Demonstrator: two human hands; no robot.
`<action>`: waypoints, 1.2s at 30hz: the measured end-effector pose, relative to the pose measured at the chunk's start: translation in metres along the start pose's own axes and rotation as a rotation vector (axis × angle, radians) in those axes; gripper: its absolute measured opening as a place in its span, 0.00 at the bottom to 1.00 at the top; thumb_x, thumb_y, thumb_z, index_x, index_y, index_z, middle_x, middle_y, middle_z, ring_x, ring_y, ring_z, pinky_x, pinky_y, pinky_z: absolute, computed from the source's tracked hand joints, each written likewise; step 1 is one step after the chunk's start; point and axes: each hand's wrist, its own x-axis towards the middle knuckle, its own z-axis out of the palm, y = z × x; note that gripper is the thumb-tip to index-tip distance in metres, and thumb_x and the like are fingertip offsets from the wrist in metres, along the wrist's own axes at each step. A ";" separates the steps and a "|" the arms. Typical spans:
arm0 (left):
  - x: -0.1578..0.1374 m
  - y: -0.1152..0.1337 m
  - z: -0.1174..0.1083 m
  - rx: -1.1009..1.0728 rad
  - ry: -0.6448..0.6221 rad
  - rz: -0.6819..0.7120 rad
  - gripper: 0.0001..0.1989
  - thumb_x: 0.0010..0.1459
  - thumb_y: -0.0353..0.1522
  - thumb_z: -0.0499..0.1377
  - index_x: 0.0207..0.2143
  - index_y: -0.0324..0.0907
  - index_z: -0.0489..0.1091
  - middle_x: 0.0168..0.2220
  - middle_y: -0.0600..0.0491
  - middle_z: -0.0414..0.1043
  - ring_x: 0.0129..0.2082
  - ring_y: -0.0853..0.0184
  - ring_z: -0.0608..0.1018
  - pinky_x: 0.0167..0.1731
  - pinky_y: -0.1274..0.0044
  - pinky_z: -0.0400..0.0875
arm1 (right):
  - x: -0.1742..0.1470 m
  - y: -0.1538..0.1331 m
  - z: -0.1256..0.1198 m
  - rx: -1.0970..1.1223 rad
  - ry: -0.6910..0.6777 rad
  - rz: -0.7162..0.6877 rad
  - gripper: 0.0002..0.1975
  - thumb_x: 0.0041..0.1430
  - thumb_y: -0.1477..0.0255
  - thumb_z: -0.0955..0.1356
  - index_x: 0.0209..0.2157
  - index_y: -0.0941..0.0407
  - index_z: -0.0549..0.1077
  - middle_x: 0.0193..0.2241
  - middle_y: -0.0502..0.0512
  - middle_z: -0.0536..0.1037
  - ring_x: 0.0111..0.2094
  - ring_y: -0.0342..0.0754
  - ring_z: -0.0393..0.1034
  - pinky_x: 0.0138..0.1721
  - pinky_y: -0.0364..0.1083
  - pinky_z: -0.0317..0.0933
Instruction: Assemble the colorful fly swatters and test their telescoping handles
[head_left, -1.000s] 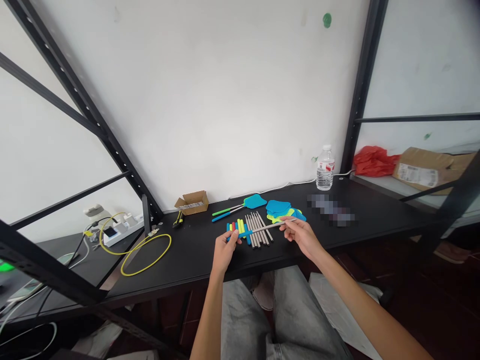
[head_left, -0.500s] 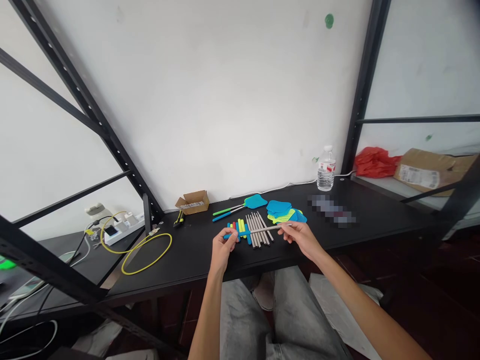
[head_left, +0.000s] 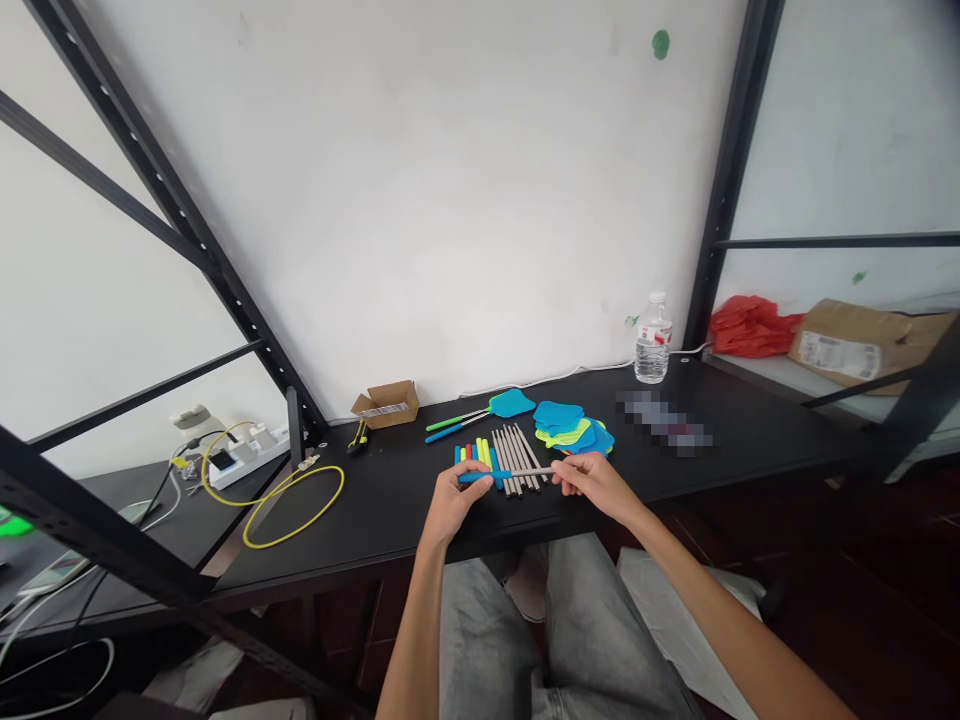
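Observation:
My left hand (head_left: pixel 451 505) is closed around a blue handle grip (head_left: pixel 474 478), held level just over the table's front part. A thin metal rod (head_left: pixel 531 471) runs from the grip's right end to my right hand (head_left: pixel 596 486), which pinches it between thumb and fingers. Beneath and behind lie a row of similar metal rods (head_left: pixel 517 447) and a row of blue, yellow and red handle grips (head_left: pixel 482 449). Blue and yellow-green fly swatter heads (head_left: pixel 559 414) are heaped behind my right hand. Two fly swatters with blue (head_left: pixel 444 433) and green (head_left: pixel 444 424) handles lie farther back.
A small open cardboard box (head_left: pixel 386 404) stands by the wall, with a yellow-and-black tool (head_left: pixel 359 437) beside it. A yellow cable (head_left: pixel 343 490) loops at left near a power strip (head_left: pixel 247 465). A water bottle (head_left: pixel 652 340) and a blurred patch (head_left: pixel 666 422) are at right.
My right hand has come left, closer to my left hand, and less of the rod shows between them. My left hand has shifted slightly right with the blue grip.

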 end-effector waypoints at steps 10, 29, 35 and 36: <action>0.000 0.004 0.000 0.102 -0.095 0.046 0.16 0.55 0.44 0.63 0.36 0.39 0.74 0.28 0.52 0.70 0.28 0.68 0.70 0.31 0.78 0.64 | -0.001 -0.003 0.000 -0.102 -0.015 -0.032 0.26 0.61 0.52 0.64 0.19 0.55 0.74 0.14 0.51 0.71 0.18 0.44 0.61 0.24 0.44 0.52; -0.001 -0.008 -0.004 -0.071 0.116 -0.021 0.18 0.53 0.41 0.65 0.41 0.37 0.77 0.27 0.49 0.76 0.26 0.68 0.72 0.26 0.78 0.64 | 0.001 -0.003 0.004 0.126 0.110 0.008 0.20 0.58 0.53 0.67 0.31 0.56 0.77 0.22 0.51 0.71 0.21 0.42 0.61 0.21 0.42 0.53; -0.001 -0.006 -0.004 -0.034 0.101 -0.045 0.18 0.51 0.42 0.66 0.39 0.37 0.78 0.27 0.49 0.76 0.28 0.66 0.74 0.28 0.78 0.65 | 0.003 0.002 0.000 0.247 0.160 -0.013 0.17 0.56 0.57 0.70 0.39 0.56 0.76 0.28 0.53 0.74 0.22 0.41 0.61 0.21 0.42 0.54; -0.001 -0.006 -0.004 -0.030 0.098 -0.046 0.18 0.51 0.42 0.66 0.39 0.37 0.78 0.27 0.49 0.77 0.28 0.66 0.74 0.28 0.78 0.65 | 0.003 0.003 0.000 0.253 0.169 -0.012 0.17 0.55 0.57 0.71 0.38 0.56 0.76 0.28 0.53 0.75 0.22 0.41 0.61 0.20 0.42 0.54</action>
